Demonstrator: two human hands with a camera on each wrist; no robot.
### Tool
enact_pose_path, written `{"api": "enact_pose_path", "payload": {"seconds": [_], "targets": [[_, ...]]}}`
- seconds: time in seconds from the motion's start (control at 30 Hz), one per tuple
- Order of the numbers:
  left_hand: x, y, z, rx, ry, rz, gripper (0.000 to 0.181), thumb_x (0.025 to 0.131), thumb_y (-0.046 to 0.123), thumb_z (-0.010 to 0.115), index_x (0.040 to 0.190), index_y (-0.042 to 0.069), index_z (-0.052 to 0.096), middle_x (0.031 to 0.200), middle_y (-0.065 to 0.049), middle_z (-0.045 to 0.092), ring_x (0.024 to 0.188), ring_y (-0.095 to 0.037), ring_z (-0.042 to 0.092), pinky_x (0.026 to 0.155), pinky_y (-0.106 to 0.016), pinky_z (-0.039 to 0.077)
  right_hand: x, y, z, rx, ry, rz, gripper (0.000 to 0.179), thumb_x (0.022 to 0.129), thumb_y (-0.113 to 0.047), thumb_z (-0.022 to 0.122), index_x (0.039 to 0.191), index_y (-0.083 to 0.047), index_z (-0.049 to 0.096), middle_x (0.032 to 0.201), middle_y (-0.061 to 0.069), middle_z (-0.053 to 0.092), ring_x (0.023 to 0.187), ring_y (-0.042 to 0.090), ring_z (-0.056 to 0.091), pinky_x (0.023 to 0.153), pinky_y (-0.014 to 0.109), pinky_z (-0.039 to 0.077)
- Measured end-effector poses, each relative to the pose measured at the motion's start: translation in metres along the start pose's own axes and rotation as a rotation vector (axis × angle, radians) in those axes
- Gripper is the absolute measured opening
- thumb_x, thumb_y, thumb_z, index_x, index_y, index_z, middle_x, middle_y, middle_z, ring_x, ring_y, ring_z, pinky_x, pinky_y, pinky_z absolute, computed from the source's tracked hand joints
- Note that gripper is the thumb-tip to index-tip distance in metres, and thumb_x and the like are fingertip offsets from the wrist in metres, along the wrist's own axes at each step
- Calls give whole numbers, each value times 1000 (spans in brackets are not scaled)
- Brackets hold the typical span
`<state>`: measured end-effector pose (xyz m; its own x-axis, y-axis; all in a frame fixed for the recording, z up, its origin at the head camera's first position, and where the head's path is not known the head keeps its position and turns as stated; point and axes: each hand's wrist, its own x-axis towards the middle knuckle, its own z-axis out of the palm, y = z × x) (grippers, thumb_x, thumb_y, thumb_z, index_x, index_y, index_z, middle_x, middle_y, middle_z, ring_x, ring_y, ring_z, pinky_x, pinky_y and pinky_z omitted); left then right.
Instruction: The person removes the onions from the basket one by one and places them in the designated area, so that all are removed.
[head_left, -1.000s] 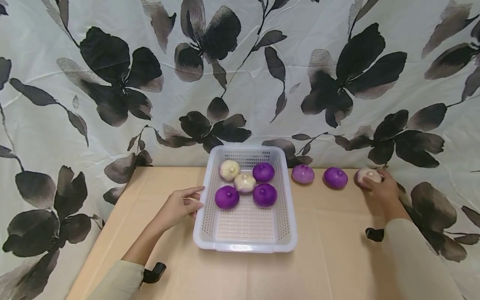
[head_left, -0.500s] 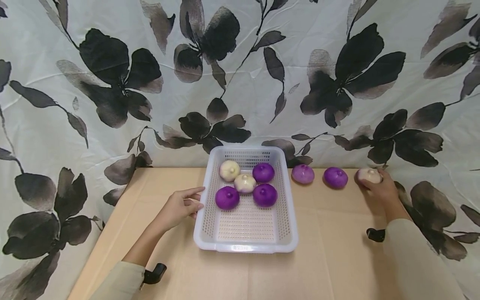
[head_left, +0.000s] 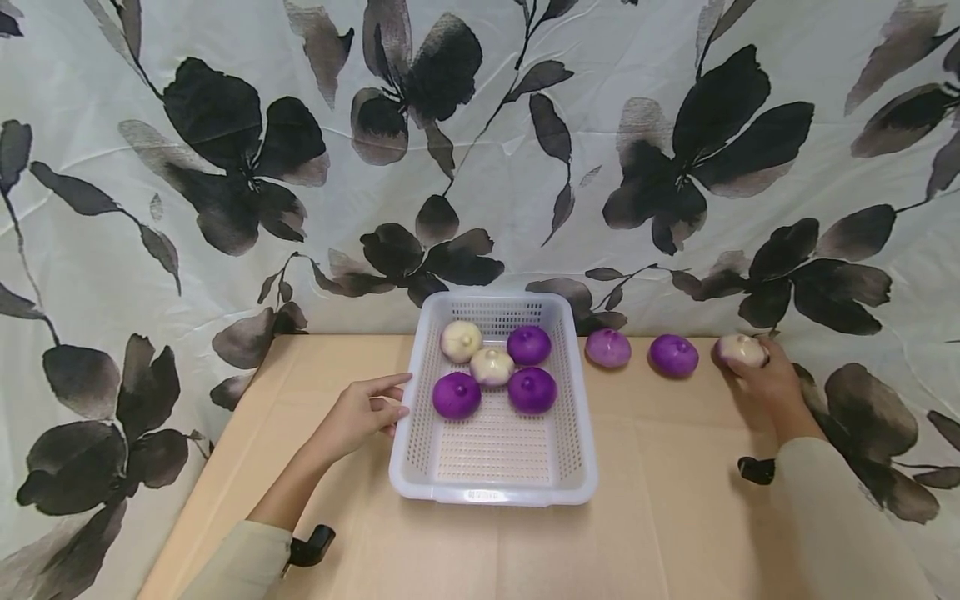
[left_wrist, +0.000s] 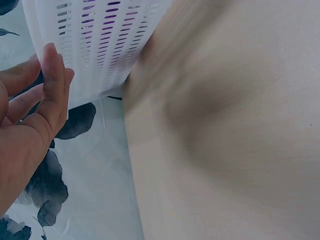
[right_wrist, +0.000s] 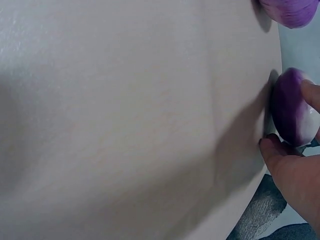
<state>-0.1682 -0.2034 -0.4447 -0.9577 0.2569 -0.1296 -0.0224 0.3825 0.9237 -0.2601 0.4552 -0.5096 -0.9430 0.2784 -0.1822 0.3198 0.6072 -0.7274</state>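
A: Any change in the last second?
B: Barely. Right hand is still at the pale onion on the desk's far edge, right of frame. So handling looks no further along: it sits outside the basket, frame centre.
A: Grip?
B: Right pinches that onion between thumb and fingers. Left hand loosely spread, fingers touching the basket's left side.
A: Pose?
B: Right reaches up from lower right; left angles in from lower left.
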Motion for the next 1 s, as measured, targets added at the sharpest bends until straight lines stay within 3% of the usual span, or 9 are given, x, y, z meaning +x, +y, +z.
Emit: {"api": "enact_pose_path", "payload": {"seconds": [0.27,0.5,0.8,0.93,1.0], "targets": [[0,0,-1,4,-3,-3,58,94,-6,68,148,-5,50,120,-29,64,75,-16,70,64,-35,66,1,4,-1,15,-14,3,89,106,-39,55,162,4,0,164,39,6,149,61,14,122,74,16],[0,-1,0,16,2,2,57,94,-6,68,148,-5,51,119,-28,65,75,-19,70,65,-40,66,-2,6,-2,29,-20,11,90,106,-38,54,162,3,-4,164,39,2,149,61,12,122,73,16],[-2,-2,-3,6,-15,2,58,93,-6,69,149,-4,51,121,-29,64,75,-16,69,67,-41,66,-25,9,-3,115,43,-2,88,105,-43,54,165,-4,3,168,33,6,152,57,14,123,72,18],[-2,-3,-4,12,-14,0,58,93,-6,69,148,-3,51,121,-29,64,75,-17,69,66,-38,66,-37,4,-8,88,77,-23,88,106,-43,53,165,-4,0,167,35,4,150,60,14,120,75,18],[-3,-4,-4,10,-16,-1,58,93,-6,69,148,-4,52,121,-29,64,76,-18,69,65,-35,66,-42,0,-9,34,103,-68,85,106,-40,53,164,-2,5,165,39,9,145,63,22,117,77,24]]}}
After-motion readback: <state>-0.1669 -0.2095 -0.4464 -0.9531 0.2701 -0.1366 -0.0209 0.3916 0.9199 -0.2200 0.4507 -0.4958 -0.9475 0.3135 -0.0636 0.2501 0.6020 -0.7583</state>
